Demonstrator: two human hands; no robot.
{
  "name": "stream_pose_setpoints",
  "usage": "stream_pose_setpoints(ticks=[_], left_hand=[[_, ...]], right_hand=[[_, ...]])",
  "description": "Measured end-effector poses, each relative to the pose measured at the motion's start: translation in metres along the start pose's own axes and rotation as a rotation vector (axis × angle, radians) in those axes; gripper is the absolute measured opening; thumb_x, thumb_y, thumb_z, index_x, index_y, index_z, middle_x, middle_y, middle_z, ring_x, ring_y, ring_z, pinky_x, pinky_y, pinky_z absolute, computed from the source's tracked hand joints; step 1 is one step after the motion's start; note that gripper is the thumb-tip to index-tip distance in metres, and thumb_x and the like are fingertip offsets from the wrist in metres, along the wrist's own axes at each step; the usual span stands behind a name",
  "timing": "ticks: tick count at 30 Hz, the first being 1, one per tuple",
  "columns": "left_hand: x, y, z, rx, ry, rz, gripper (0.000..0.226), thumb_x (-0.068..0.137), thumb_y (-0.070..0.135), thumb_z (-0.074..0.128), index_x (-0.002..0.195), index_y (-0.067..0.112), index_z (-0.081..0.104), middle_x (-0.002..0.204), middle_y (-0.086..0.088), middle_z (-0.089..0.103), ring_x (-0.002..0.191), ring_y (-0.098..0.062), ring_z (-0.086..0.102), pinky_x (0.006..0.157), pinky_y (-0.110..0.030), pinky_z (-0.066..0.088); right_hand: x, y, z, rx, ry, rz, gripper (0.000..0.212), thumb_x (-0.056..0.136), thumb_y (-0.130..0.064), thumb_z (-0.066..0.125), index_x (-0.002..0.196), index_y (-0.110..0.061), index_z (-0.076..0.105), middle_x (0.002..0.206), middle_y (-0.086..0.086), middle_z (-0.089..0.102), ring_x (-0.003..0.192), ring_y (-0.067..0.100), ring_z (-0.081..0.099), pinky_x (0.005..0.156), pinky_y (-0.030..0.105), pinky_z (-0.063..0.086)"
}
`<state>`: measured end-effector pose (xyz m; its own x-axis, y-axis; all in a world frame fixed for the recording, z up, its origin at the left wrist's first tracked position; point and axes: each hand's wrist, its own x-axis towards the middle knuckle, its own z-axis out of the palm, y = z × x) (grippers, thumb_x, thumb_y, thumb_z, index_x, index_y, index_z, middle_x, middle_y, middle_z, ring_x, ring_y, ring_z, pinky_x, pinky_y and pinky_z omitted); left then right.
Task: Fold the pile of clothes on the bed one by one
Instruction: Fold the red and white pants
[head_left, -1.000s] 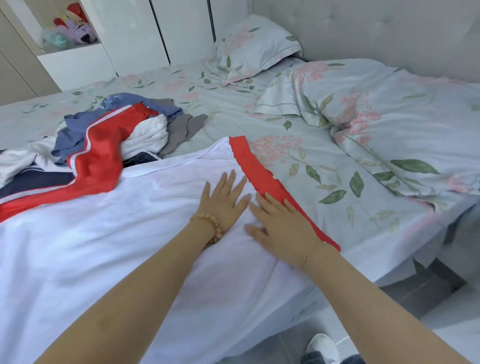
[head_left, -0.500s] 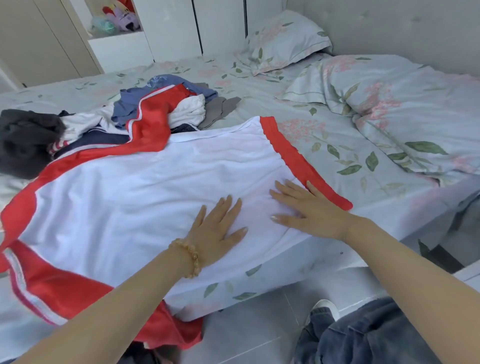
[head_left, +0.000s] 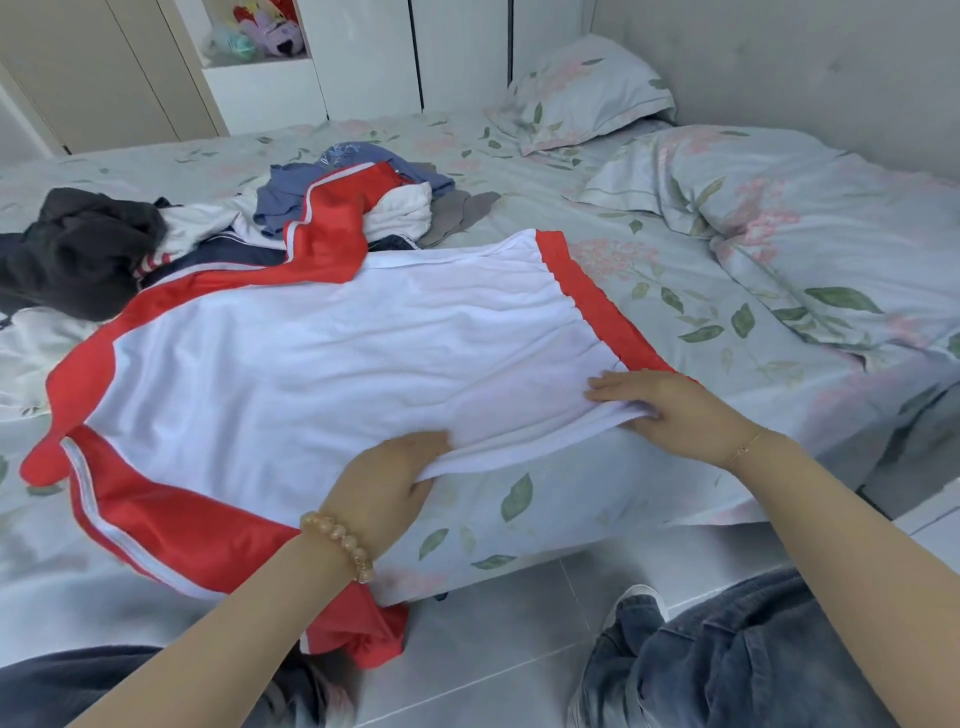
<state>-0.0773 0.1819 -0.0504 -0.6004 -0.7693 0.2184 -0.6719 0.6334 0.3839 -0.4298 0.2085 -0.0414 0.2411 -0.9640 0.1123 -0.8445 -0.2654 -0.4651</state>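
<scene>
A white jacket with red sleeves and a red hem (head_left: 311, 364) lies spread flat on the bed, one red sleeve hanging over the near edge. My left hand (head_left: 387, 478) grips the jacket's near white edge, thumb on top and fingers underneath. My right hand (head_left: 670, 410) pinches the same edge close to the red hem and lifts it slightly. Behind the jacket sits the pile of clothes (head_left: 353, 218): blue, white, grey and navy pieces, with a dark garment (head_left: 78, 249) at the left.
The bed (head_left: 571, 499) has a floral sheet. A rumpled floral duvet (head_left: 779, 234) fills the right side and a pillow (head_left: 582, 93) lies at the head. White wardrobes stand behind. Grey tiled floor and my jeans-clad legs (head_left: 727, 660) are below the bed edge.
Both hands lay flat on the white fabric before; now they have slid to the near edge and taken hold of it. The view has pulled back and shows more of the jacket.
</scene>
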Motion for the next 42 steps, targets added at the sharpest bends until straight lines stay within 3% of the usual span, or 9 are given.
stream_pose_setpoints(ticks=[4, 8, 10, 13, 20, 28, 34, 38, 42], left_hand=[[0.006, 0.0, -0.03, -0.02, 0.121, -0.04, 0.014, 0.081, 0.016, 0.053, 0.089, 0.027, 0.058, 0.071, 0.012, 0.064, 0.061, -0.003, 0.056, 0.058, -0.021, 0.039], [0.036, -0.01, -0.059, -0.128, 0.118, -0.065, 0.014, 0.08, 0.02, 0.053, 0.085, 0.029, 0.063, 0.074, 0.017, 0.065, 0.07, 0.001, 0.058, 0.062, -0.012, 0.038], [0.056, -0.018, -0.069, -0.188, 0.076, -0.092, 0.009, 0.082, 0.026, 0.056, 0.079, 0.033, 0.061, 0.077, 0.024, 0.064, 0.07, 0.005, 0.056, 0.064, -0.009, 0.038], [0.083, -0.037, -0.069, -0.268, 0.008, -0.168, 0.012, 0.09, 0.019, 0.065, 0.078, 0.023, 0.065, 0.07, 0.017, 0.062, 0.063, 0.0, 0.051, 0.062, -0.009, 0.037], [0.119, -0.071, -0.052, -0.351, -0.01, -0.304, 0.035, 0.091, 0.025, 0.064, 0.07, -0.001, 0.057, 0.064, -0.005, 0.044, 0.062, -0.013, 0.038, 0.063, -0.029, 0.032], [0.156, -0.096, -0.035, -0.297, -0.074, -0.368, 0.044, 0.089, 0.031, 0.065, 0.056, 0.01, 0.044, 0.054, 0.004, 0.034, 0.048, -0.008, 0.03, 0.048, -0.017, 0.026], [0.157, -0.105, -0.026, -0.149, -0.038, -0.479, 0.044, 0.08, 0.045, 0.072, 0.066, 0.005, 0.06, 0.061, 0.0, 0.052, 0.059, -0.016, 0.046, 0.057, -0.024, 0.035], [0.153, -0.101, -0.027, -0.075, 0.067, -0.525, 0.037, 0.074, 0.048, 0.076, 0.078, 0.015, 0.06, 0.073, 0.002, 0.06, 0.076, -0.019, 0.057, 0.062, -0.029, 0.04], [0.159, -0.071, -0.031, 0.265, 0.097, -0.321, 0.051, 0.079, 0.033, 0.073, 0.123, 0.018, 0.051, 0.115, -0.007, 0.058, 0.106, -0.031, 0.055, 0.086, -0.042, 0.044]], right_hand=[[-0.005, 0.013, -0.014, 0.036, 0.175, 0.164, 0.044, 0.087, 0.005, 0.057, 0.121, -0.022, 0.069, 0.127, -0.004, 0.064, 0.124, 0.016, 0.055, 0.105, 0.034, 0.041], [0.009, 0.011, -0.026, 0.276, 0.313, 0.272, 0.008, 0.086, -0.01, 0.069, 0.087, -0.013, 0.077, 0.084, 0.0, 0.073, 0.077, 0.017, 0.063, 0.074, 0.035, 0.049], [0.02, 0.013, -0.033, 0.382, 0.4, 0.321, 0.028, 0.08, -0.023, 0.078, 0.077, 0.003, 0.067, 0.067, 0.007, 0.058, 0.063, 0.017, 0.047, 0.064, 0.03, 0.037], [0.038, 0.019, -0.039, 0.548, 0.522, 0.408, 0.048, 0.074, -0.032, 0.082, 0.082, 0.01, 0.06, 0.07, 0.008, 0.048, 0.065, 0.014, 0.042, 0.061, 0.024, 0.038], [0.091, 0.027, -0.029, 0.826, 0.639, 0.531, 0.023, 0.079, -0.024, 0.079, 0.095, -0.014, 0.066, 0.088, -0.003, 0.066, 0.077, 0.008, 0.06, 0.066, 0.011, 0.049], [0.13, 0.049, -0.014, 0.35, 0.593, 0.505, 0.025, 0.084, -0.035, 0.072, 0.098, -0.019, 0.059, 0.065, -0.003, 0.047, 0.063, 0.013, 0.045, 0.06, 0.023, 0.037], [0.141, 0.046, -0.008, -0.076, 0.595, 0.539, 0.035, 0.088, -0.04, 0.066, 0.109, -0.013, 0.062, 0.106, 0.005, 0.059, 0.091, 0.024, 0.055, 0.073, 0.032, 0.042], [0.143, 0.006, 0.002, -0.37, 0.592, 0.11, 0.03, 0.086, -0.018, 0.058, 0.112, -0.009, 0.069, 0.124, 0.013, 0.062, 0.107, 0.039, 0.058, 0.088, 0.045, 0.047], [0.136, -0.036, 0.042, -0.361, 0.023, 0.016, 0.069, 0.091, -0.059, 0.015, 0.146, -0.027, 0.04, 0.159, -0.001, 0.024, 0.147, 0.019, 0.02, 0.119, 0.044, 0.006]])
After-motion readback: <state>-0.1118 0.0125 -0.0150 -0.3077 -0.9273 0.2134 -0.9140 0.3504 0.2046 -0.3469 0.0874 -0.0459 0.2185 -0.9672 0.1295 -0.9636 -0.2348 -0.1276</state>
